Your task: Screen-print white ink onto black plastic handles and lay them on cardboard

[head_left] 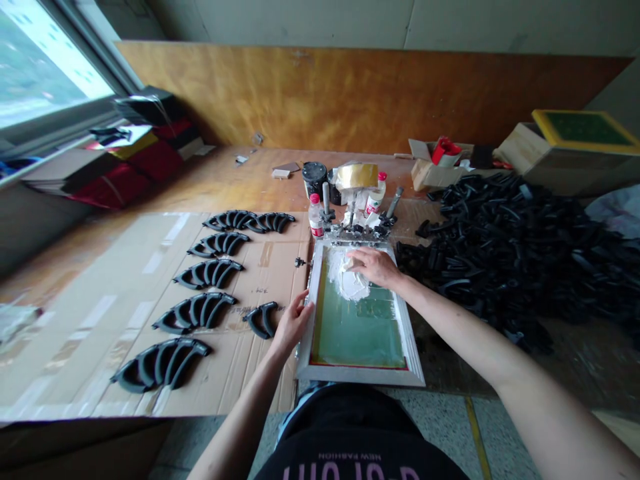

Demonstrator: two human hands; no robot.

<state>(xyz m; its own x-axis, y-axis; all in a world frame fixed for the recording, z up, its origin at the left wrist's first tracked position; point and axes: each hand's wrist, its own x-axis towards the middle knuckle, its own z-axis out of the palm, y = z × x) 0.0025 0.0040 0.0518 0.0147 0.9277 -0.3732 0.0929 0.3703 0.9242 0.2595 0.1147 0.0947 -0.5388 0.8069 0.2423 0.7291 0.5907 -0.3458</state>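
Silver-edged frame [363, 375] with green mesh lies at the near edge of the surface [225, 183], directly before the person. Right hand [376, 265]: fingers drawn together at a patch of white paste [354, 291] on the upper mesh; whether they grip a tool, I cannot tell. Left hand [294, 321]: at the frame's left side, fingers slightly bent; whether closed on it, I cannot tell. Curved black parts [165, 363] lie in rows on cardboard [100, 280] to the left; a black heap [505, 247] occupies the right.
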